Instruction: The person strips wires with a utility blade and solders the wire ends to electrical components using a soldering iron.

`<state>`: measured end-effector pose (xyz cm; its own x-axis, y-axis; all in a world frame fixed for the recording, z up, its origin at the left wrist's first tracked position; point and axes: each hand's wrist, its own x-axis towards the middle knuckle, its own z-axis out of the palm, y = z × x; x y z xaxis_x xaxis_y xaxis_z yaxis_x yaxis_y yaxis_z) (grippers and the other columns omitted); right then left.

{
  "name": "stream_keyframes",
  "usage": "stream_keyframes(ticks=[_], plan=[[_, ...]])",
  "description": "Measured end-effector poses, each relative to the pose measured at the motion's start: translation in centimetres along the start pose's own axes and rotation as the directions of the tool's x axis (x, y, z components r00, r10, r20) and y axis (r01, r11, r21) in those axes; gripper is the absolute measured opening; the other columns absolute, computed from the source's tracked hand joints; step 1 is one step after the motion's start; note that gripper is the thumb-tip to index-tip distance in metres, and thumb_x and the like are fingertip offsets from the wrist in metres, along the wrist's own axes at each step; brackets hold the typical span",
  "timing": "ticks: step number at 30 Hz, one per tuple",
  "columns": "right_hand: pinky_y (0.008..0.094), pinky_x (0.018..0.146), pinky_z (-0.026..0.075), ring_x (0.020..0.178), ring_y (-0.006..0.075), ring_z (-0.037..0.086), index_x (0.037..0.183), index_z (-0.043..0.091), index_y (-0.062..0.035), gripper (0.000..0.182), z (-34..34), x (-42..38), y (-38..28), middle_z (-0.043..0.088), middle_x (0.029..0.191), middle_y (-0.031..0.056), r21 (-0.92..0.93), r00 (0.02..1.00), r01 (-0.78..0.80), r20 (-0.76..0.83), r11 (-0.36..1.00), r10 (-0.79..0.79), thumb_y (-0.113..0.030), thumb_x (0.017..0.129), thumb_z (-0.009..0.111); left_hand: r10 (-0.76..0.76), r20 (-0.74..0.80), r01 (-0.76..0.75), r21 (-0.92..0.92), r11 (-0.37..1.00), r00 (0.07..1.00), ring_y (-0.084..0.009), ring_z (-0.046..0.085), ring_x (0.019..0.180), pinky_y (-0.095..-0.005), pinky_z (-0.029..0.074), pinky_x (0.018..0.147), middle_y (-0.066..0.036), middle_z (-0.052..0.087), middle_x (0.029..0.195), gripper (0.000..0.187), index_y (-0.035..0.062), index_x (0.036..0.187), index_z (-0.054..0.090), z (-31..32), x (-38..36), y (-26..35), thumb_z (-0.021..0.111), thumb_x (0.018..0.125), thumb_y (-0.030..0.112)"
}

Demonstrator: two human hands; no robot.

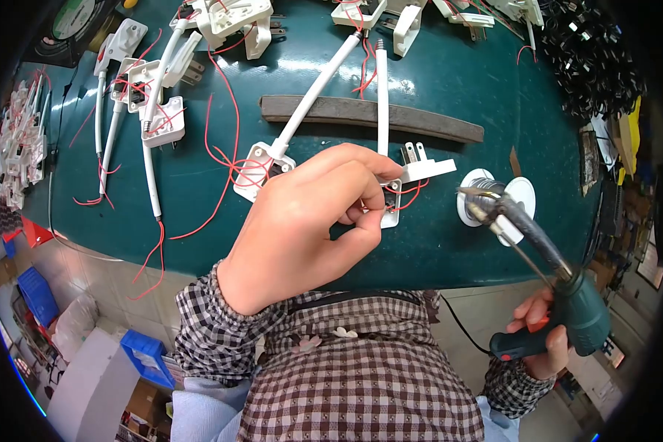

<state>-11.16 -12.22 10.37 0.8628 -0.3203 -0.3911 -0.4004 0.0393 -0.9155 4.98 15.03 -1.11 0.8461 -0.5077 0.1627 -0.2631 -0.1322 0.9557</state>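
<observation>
My left hand [309, 214] is closed, with thumb and fingers pinched at an opened white plug housing [392, 219]. Thin red wires [414, 197] loop out of its right side. Metal prongs [414, 152] stick up behind a white cover piece [438, 171] beside my fingertips. What lies between the fingertips is partly hidden. My right hand [552, 342] grips a dark green soldering gun [578, 313], its long tip pointing up and left. Near that tip, a spool of solder wire [521, 202] rests on the table.
A dark curved bar [368, 118] lies across the green table [309, 258]. Another white housing [258, 166] with red wires sits left of my hand. Several white plug assemblies [147, 88] lie at the left and back. A heap of black parts [589, 59] fills the back right.
</observation>
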Motion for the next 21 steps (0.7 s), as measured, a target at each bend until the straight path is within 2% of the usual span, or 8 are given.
stream_keyframes(ticks=[2,4,7,10,21], plan=[[0.0364,0.07,0.062,0.082,0.0287,0.066,0.129,0.042,0.0123,0.073,0.6,0.5,0.1,0.06,0.092,0.0202,-0.005,1.0,-0.001,0.026,1.0,0.001,-0.035,0.083,0.074,-0.011,-0.002,0.011,-0.002,1.0,1.0,-0.0103,0.063,0.075,-0.021,0.053,0.062,-0.014,0.068,0.106,0.012,-0.0005,0.078,0.059,0.0,0.1,0.1,0.064,0.072,-0.009],[0.0323,0.059,0.062,0.078,0.0262,0.065,0.122,0.046,0.0135,0.063,1.4,0.8,-0.1,0.059,0.085,0.0162,-0.04,0.992,-0.025,0.121,0.999,0.03,-0.034,0.087,0.069,-0.023,-0.002,0.023,-0.005,1.0,1.0,-0.0103,0.063,0.075,-0.0209,0.053,0.062,-0.014,0.068,0.106,0.012,-0.0004,0.078,0.059,-0.1,0.1,0.2,0.064,0.072,-0.009],[0.0317,0.054,0.06,0.065,0.0254,0.064,0.123,0.046,0.0137,0.067,2.2,0.8,0.3,0.059,0.08,0.0159,-0.05,0.997,-0.036,0.071,0.998,0.04,-0.035,0.085,0.071,-0.05,0.021,0.05,0.01,0.999,0.999,-0.0104,0.063,0.076,-0.021,0.053,0.062,-0.014,0.068,0.107,0.011,-0.0002,0.078,0.059,-0.2,0.2,0.3,0.064,0.073,-0.009],[0.0315,0.051,0.059,0.06,0.0248,0.063,0.123,0.046,0.0132,0.069,2.7,1.0,0.4,0.057,0.076,0.015,-0.056,0.995,-0.073,0.057,0.996,0.076,-0.037,0.083,0.072,-0.061,0.024,0.06,0.027,0.998,0.998,-0.0106,0.064,0.076,-0.0212,0.053,0.062,-0.013,0.068,0.107,0.012,0.0,0.078,0.059,-0.2,0.1,0.2,0.064,0.073,-0.01],[0.0334,0.052,0.058,0.058,0.0245,0.062,0.12,0.049,0.0114,0.067,3.2,0.7,0.9,0.057,0.074,0.0145,-0.122,0.994,-0.085,0.065,0.989,0.094,-0.04,0.082,0.072,-0.084,0.019,0.084,0.039,0.996,0.996,-0.0116,0.065,0.079,-0.0221,0.055,0.063,-0.012,0.068,0.108,0.014,0.001,0.078,0.06,-0.1,0.0,0.2,0.065,0.071,-0.01]])
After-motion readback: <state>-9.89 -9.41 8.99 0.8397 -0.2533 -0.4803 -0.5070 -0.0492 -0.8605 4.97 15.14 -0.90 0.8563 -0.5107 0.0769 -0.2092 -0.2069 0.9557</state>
